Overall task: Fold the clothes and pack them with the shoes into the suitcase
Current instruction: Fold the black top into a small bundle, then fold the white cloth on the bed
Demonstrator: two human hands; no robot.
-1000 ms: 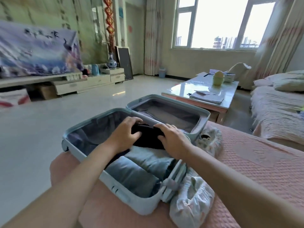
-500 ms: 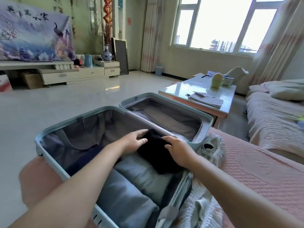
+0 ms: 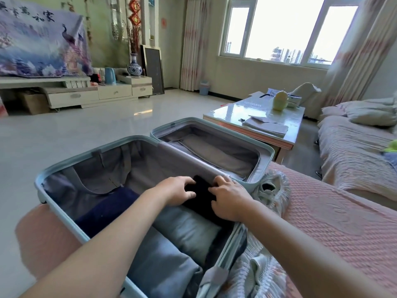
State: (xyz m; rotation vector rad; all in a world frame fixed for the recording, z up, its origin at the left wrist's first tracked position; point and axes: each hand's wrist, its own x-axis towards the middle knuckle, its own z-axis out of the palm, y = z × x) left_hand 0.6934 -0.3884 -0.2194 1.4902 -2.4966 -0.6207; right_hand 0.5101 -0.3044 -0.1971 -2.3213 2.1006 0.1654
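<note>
Fingers of the left hand [image 3: 177, 191] and the right hand [image 3: 229, 201] curl over a black garment [image 3: 200, 195] and hold it from either side, tips pushed into the cloth. The garment lies inside the suitcase [image 3: 86, 157], low in the corner by the hinge wall and the right rim. A second ago both hands held the same bundle raised above the packed clothes. It has since come down and been tucked against the lining.

Nearer the front wall of the suitcase lie two grey rolled garments [image 3: 187, 231], side by side. The black one touches the farther roll. A navy garment [image 3: 107, 208] fills the left side of the same half. The other half [image 3: 214, 157], hinged open beyond, shows only its grey lining.

Outside the suitcase, just beside its right rim, sit two pale shoes [image 3: 268, 189], one by the hinge and one by the front corner, on a pink cover [image 3: 333, 222].

By this view the last clothing is seated. The shoes are not yet packed and are probably the next step.
</note>
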